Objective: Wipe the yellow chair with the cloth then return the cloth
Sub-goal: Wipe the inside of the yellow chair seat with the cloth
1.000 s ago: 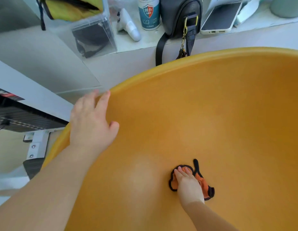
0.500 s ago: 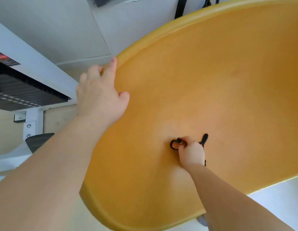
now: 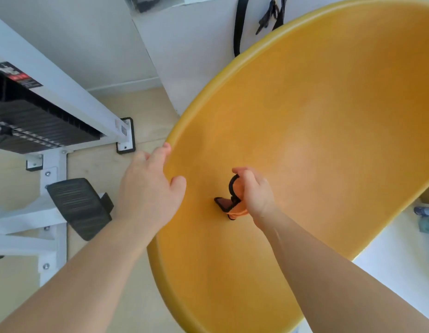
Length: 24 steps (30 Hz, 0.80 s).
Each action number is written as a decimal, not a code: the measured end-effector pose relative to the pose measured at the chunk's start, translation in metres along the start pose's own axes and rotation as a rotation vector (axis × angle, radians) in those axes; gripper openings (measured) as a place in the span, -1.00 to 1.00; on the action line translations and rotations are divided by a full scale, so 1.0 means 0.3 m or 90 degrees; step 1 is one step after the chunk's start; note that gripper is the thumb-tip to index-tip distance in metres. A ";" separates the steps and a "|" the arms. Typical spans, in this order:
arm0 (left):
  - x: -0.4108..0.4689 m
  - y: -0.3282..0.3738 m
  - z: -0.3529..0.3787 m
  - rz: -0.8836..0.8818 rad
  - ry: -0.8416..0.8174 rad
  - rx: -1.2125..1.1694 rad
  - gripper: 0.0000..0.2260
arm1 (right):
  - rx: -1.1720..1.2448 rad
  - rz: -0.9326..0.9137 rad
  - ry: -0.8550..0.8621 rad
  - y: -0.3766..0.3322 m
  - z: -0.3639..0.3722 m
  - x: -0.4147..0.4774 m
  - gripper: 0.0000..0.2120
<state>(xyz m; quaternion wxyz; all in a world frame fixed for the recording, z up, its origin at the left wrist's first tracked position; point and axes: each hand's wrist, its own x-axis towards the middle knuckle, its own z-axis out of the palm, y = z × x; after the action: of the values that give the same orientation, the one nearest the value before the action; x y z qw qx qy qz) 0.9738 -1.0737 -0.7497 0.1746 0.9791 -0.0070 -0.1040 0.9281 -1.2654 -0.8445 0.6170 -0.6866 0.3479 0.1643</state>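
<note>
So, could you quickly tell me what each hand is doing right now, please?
Left hand: grips the yellow chair by its rim.
Right hand: grips the bunched orange cloth.

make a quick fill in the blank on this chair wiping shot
The right hand has its grip on an orange, black-edged ____.
The left hand holds the rim of the ____ chair.
The black pedal lies to the chair's ____.
Missing: cloth, yellow, left.
</note>
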 end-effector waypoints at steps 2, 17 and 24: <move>-0.087 0.014 0.029 -0.016 0.006 -0.006 -0.48 | -0.030 -0.009 -0.031 0.014 -0.028 -0.027 -0.67; -0.711 0.221 0.193 0.002 -0.127 -0.175 -0.58 | -0.278 -0.090 0.097 -0.184 -0.188 -0.144 -0.47; -0.765 0.168 0.205 0.227 -0.311 -0.271 -0.59 | -0.401 -0.110 0.097 -0.126 -0.225 -0.210 -0.70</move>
<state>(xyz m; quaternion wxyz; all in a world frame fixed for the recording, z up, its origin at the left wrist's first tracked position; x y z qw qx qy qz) 0.7377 -1.1305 -0.7427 0.3826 0.8508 -0.1973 -0.3014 0.8957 -1.3130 -0.7631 0.3583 -0.8807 0.2656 0.1594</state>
